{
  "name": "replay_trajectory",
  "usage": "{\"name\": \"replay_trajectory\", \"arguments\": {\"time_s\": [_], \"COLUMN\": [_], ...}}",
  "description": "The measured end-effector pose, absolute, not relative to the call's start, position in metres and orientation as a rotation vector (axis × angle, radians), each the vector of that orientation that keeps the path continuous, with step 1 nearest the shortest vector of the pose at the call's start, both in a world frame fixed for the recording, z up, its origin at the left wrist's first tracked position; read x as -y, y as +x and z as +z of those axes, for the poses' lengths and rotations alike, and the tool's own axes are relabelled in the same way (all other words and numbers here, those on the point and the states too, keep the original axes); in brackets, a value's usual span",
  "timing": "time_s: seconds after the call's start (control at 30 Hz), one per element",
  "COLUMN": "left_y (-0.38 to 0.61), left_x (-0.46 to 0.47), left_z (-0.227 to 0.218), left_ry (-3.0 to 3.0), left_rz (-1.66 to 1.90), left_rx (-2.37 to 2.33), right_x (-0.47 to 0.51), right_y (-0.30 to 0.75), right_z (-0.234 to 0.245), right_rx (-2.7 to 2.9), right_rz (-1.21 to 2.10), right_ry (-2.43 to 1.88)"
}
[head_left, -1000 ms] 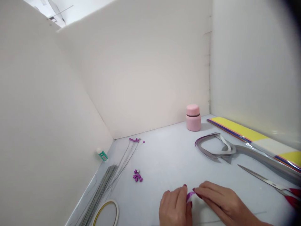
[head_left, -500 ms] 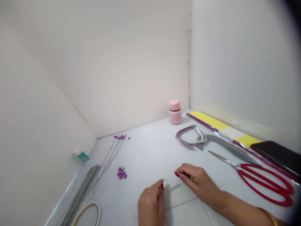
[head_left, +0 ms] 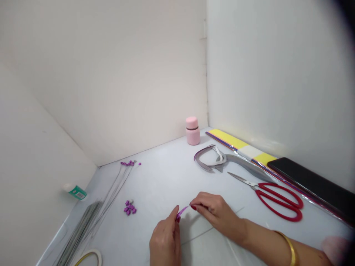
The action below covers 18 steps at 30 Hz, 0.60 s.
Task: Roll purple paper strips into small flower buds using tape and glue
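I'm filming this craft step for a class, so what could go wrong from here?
The narrow purple strip, pinched between the left hand and right hand, could slip or crease. The small purple pieces lie loose nearby and might get knocked and scatter.

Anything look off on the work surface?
One item: the small green-and-white bottle lies on its side against the left wall, while the pink jar stands upright. Whether it's leaking can't be told from here. No spill or damage shows elsewhere.
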<state>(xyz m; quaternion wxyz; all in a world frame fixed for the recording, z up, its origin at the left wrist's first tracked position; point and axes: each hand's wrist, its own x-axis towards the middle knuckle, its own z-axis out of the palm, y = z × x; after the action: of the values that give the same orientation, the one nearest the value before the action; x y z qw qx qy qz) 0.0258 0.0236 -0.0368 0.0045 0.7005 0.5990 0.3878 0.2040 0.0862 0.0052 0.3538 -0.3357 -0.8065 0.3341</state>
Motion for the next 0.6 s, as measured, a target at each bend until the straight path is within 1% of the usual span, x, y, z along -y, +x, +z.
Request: {"name": "replay_trajectory", "arguments": {"time_s": [0.17,0.33,0.4,0.53,0.6], "left_y": [0.027,0.032,0.034,0.034,0.033], "left_x": [-0.022,-0.022,-0.022,-0.022,-0.02], "left_z": [-0.034,-0.023,-0.019,-0.019,-0.022], "left_ry": [2.12,2.207,2.246,2.306,2.256], "left_rz": [1.193,1.322,1.332,1.345,1.377], "left_rx": [-1.836,-1.727,-1.749,-1.766,-1.759], "right_x": [-0.086,-0.079,-0.077,-0.074,-0.072], "right_y": [0.202,0.199,0.197,0.192,0.19], "right_z": [0.007,0.01,0.011,0.008,0.005], "right_rx": [1.981,2.012,1.938,1.64,1.594], "right_rz": [0.957,1.034,1.164,1.583,1.688], "right_ry": [-0.968,-0.924,-0.948,-1.014,-1.003]}}
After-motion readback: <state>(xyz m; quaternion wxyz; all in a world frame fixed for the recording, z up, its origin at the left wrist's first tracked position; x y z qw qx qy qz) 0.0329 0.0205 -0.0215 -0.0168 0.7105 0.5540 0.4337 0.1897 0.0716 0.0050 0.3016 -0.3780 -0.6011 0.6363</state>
